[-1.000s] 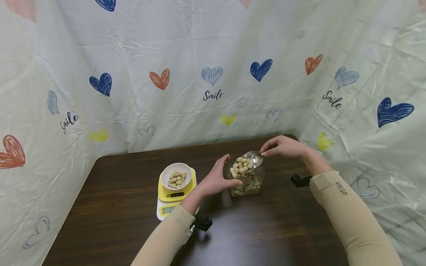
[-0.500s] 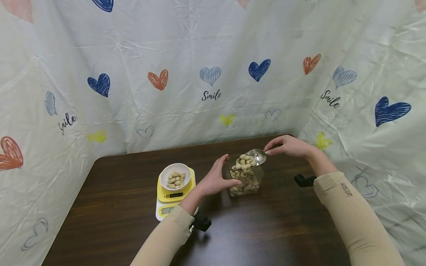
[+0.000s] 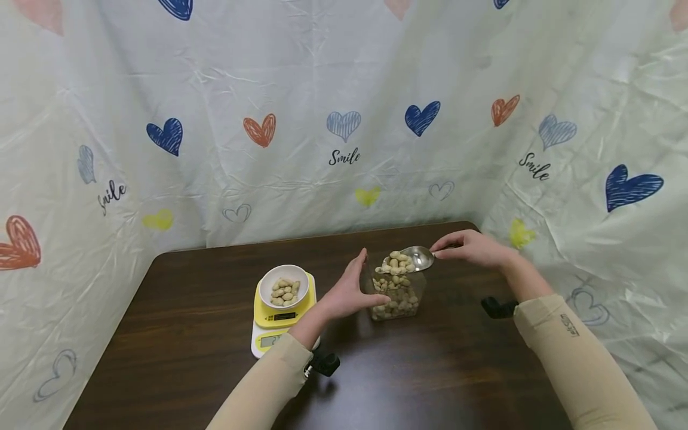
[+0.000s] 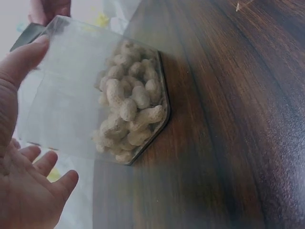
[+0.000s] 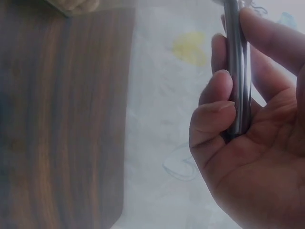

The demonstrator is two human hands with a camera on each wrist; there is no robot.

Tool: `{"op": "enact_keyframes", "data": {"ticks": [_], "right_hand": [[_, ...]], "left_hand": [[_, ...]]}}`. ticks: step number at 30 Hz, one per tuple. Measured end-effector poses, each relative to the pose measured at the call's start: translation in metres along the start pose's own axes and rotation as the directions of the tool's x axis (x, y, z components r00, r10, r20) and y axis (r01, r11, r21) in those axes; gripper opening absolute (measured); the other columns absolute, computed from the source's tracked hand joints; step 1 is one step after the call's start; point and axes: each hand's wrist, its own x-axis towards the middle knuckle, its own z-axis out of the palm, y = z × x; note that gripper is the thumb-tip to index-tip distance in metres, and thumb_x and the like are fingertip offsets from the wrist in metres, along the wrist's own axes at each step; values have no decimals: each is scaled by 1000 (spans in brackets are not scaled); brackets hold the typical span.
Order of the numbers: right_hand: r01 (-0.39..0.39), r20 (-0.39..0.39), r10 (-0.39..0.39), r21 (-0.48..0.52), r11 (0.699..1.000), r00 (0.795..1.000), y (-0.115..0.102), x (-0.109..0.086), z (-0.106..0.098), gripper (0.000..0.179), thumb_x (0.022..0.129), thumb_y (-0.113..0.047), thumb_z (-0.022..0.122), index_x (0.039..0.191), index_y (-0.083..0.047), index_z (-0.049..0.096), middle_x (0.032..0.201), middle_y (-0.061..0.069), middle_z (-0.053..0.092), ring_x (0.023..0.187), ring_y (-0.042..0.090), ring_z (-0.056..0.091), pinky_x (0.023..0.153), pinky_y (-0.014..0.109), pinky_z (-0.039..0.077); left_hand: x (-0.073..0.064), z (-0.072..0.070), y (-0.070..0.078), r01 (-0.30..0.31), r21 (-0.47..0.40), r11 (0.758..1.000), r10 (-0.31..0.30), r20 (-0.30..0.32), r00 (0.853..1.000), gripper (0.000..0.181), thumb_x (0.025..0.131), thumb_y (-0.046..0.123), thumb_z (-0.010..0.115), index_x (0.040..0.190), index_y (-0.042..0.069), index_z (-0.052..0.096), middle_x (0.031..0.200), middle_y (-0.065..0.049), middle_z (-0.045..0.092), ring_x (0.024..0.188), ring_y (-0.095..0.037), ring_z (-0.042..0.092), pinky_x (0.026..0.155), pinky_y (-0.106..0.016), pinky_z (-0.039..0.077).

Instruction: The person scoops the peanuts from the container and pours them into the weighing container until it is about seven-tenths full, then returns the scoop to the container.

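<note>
A clear container [image 3: 409,297] of unshelled peanuts stands on the table. My left hand [image 3: 346,294] holds it from the left, thumb on the near wall and fingers spread along the far side. In the left wrist view, peanuts [image 4: 128,102] cover the lower part behind its see-through wall. My right hand [image 3: 478,246] grips a metal scoop [image 3: 423,257] by its handle. Peanuts [image 3: 398,263] are heaped at the scoop's front, over the container's mouth. The right wrist view shows the fingers curled round the scoop handle [image 5: 238,71].
To the left stands a yellow and white kitchen scale [image 3: 263,317], its display partly hidden by my left forearm. On it sits a white bowl [image 3: 265,286] with several peanuts. A heart-printed curtain [image 3: 301,197] hangs behind the dark wooden table [image 3: 177,334].
My right hand and the scoop have moved to the right and slightly nearer. The peanuts in the scoop have moved with it. My left hand stays at the container.
</note>
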Motion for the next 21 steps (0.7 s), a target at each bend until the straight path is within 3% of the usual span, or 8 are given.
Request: {"op": "enact_keyframes", "data": {"ticks": [4,8,14,21], "right_hand": [[0,-50,0,2,1000,999,-2,-6,7,29,99,-33,70,121,-14,75,124,5,70,111,23,62,89,39,49],[-8,-98,7,-6,1000,995,-4,-12,14,31,100,-35,69,122,-15,75,124,5,69,113,24,61,89,39,49],[-32,-146,34,13,999,989,-7,-18,24,34,101,-37,67,124,-13,74,126,9,68,112,26,60,86,39,51],[-46,-182,52,35,998,982,-12,-22,30,38,101,-40,66,126,-12,73,129,11,65,112,27,59,87,45,51]], "left_hand": [[-7,-6,3,-14,54,998,14,-12,1000,122,82,52,84,164,37,-5,171,0,5,155,-17,10,118,-50,26],[-21,-20,6,-63,77,995,66,-25,998,117,82,56,82,163,39,-1,169,5,11,154,-16,15,117,-51,28],[-45,-49,7,-130,77,989,136,-70,988,108,85,50,83,164,36,11,164,11,28,150,-12,25,117,-47,30],[-86,-88,-5,-138,89,986,150,-146,978,100,84,52,82,163,36,22,160,12,35,148,-12,31,115,-51,32]]}}
